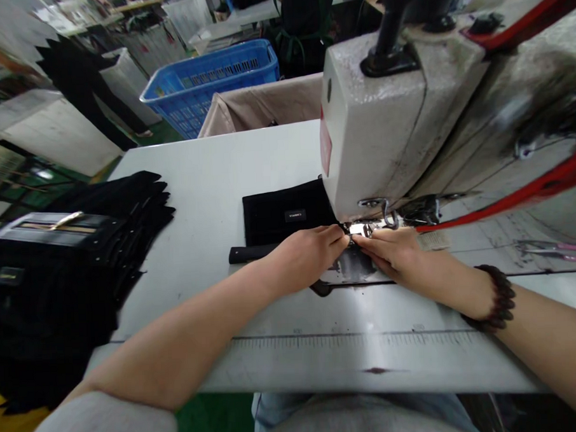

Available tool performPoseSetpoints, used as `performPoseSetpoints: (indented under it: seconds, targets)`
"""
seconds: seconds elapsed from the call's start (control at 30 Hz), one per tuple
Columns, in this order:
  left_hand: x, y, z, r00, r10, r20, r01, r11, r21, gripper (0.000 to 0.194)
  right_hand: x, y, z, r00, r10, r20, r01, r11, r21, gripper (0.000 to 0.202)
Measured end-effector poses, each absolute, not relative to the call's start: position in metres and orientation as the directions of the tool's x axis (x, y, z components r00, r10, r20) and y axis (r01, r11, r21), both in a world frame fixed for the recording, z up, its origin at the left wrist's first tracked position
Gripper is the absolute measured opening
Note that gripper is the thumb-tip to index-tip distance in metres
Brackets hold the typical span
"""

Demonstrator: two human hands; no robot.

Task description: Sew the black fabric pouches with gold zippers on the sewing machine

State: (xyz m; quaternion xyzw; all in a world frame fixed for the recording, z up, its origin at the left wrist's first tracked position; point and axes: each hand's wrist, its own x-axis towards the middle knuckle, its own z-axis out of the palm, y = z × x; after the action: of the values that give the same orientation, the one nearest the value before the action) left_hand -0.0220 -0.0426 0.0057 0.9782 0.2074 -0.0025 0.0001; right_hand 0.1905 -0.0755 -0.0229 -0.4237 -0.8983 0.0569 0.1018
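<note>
A sewing machine (384, 129) stands on the right of the white table, with its presser foot (360, 229) low over the metal plate. A black fabric piece (268, 210) with a small label lies left of the foot, partly behind the machine head. Beside its near edge is a narrow black strip (251, 253). My left hand (311, 256) has its fingers closed on the fabric's edge close to the foot. My right hand (397, 252) is closed, fingertips pressed together against the foot's near side; whatever they hold is hidden.
A stack of black fabric pieces (140, 216) hangs over the table's left side. Behind the table (195, 175) are a beige cloth-lined bin (273, 102) and a blue basket (205, 67). Pink-handled scissors (557, 250) lie at right. A red belt (507, 203) crosses the machine.
</note>
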Motion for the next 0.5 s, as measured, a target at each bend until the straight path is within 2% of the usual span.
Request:
performPoseSetpoints:
  seconds: [0.5]
  targets:
    - [-0.023,-0.038,0.0,0.917,0.375,0.134,0.382,-0.924,-0.029,0.026,0.196,-0.061,-0.047,-0.6,0.765,0.235,0.73,0.643,-0.232,0.026]
